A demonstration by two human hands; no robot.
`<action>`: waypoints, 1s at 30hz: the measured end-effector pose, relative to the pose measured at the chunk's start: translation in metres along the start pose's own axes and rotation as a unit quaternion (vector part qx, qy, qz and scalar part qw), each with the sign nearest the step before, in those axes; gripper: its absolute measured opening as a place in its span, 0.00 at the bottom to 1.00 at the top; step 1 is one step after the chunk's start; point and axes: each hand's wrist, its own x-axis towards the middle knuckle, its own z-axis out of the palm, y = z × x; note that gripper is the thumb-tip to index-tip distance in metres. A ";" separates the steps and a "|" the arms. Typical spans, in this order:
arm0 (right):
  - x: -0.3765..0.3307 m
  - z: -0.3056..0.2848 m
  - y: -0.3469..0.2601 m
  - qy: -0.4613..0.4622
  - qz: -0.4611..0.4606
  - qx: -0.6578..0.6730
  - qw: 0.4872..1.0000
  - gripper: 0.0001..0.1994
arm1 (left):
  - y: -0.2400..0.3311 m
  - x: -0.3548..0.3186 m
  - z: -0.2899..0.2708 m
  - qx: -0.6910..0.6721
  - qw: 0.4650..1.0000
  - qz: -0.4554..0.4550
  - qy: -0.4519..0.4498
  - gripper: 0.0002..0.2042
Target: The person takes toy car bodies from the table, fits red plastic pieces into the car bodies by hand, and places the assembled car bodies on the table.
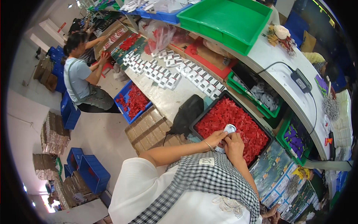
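Observation:
Over a black tray (192, 126) filled with small red pieces (257, 140), my two hands meet close together. My left hand (215, 139) is closed on a small white piece (230, 128) with a rounded end, which sticks out past the fingertips. My right hand (235, 145) is bent against it, its fingers closed; what they pinch is hidden. Another whitish bit shows just below the hands, too small to name. Beyond the tray, rows of small white boxlike units (201, 80) with dark and red edges stand on the pale table (173, 98).
A black bag (188, 114) rests left of the tray, beside brown cardboard (145, 128) and a blue bin (129, 118) of red pieces. Green trays (294, 140) flank the right. Above runs a white shelf (278, 61) with a black adapter (301, 80). A co-worker (80, 71) sits far left.

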 end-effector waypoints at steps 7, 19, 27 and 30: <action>0.008 -0.003 -0.004 0.109 -0.012 0.035 0.993 0.10 | 0.032 -0.016 -0.002 -0.033 0.998 0.005 0.045 0.16; -0.007 -0.007 -0.005 0.106 0.008 0.021 0.994 0.07 | 0.019 -0.011 0.005 -0.097 0.993 -0.024 0.055 0.12; -0.010 0.005 0.005 0.079 -0.045 0.043 0.995 0.08 | 0.025 -0.015 0.005 -0.041 0.997 -0.022 0.063 0.12; -0.008 0.004 0.004 0.085 -0.027 0.018 0.996 0.08 | 0.025 -0.013 0.006 -0.046 0.996 -0.027 0.065 0.12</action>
